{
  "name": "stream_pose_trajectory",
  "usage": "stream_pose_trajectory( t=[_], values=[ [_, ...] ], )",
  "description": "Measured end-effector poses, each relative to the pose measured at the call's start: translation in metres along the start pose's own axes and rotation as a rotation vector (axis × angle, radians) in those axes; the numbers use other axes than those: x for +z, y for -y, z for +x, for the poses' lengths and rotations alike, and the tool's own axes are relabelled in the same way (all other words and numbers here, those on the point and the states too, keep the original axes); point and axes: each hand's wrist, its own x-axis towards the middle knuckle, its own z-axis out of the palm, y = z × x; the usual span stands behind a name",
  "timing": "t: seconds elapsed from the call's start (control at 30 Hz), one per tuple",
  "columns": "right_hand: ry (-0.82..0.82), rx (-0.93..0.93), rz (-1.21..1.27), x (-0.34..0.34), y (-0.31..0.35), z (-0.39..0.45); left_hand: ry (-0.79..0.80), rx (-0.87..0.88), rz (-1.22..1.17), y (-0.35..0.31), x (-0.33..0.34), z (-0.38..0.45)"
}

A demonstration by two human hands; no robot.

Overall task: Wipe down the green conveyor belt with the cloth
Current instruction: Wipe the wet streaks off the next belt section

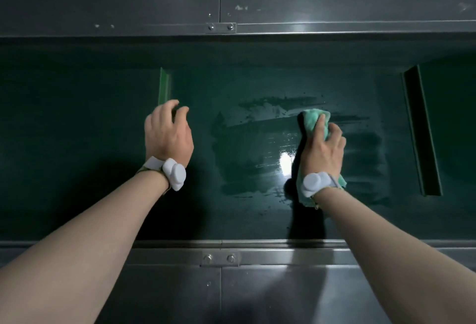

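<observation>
on the green conveyor belt, right hand presses the cloth flat; left hand loosely open, empty.

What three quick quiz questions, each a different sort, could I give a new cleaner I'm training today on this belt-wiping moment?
1. True or false: the left hand holds the cloth.
2. Which covers the wet streaks on the green conveyor belt? A) left of the left cleat B) between the two cleats C) beyond the right cleat
3. Fill in: each wrist wears a white ____.

Key: 1 false, the right hand has it in its grip; 2 B; 3 sensor.
</observation>
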Motion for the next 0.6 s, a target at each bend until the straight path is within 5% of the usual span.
stream_pose_trajectory(
  t=[0.2, 0.37, 0.6],
  values=[
    [0.053, -0.077, 0.227, 0.032, 0.108, -0.049, 0.106, -0.281, 0.042, 0.035, 0.006, 0.016],
    [0.113, -0.15, 0.281, 0.055, 0.194, -0.074, 0.182, -0.19, -0.024, 0.043, 0.021, 0.014],
    [0.115, -0.319, 0.149, 0.052, 0.182, -0.047, 0.212, -0.201, -0.037, 0.046, 0.038, 0.015]
  ],
)
